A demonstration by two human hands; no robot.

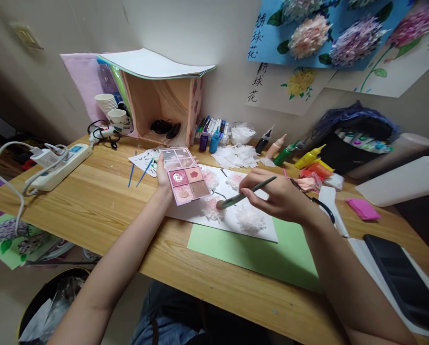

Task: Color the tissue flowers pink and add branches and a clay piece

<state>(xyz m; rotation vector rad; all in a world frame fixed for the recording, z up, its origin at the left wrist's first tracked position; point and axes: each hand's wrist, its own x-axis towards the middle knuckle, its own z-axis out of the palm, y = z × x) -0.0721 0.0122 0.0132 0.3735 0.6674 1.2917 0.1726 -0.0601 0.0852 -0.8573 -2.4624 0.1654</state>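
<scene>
The brush [232, 199], probably light and stiff-handled, suits a mid-handle hold; the right hand [277, 194] has it in a pinched grip, bristles at a soft-looking, likely fragile flower [211, 212]. The left hand [163, 176] clasps a palette [186, 178] above the table [103, 191].

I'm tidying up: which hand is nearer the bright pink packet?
Right. The right hand, holding the brush, is left of the pink packet; the left hand, holding the palette, is farther left.

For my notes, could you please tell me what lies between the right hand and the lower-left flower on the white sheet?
The head view shows a brush spanning from the right hand to that flower.
</scene>
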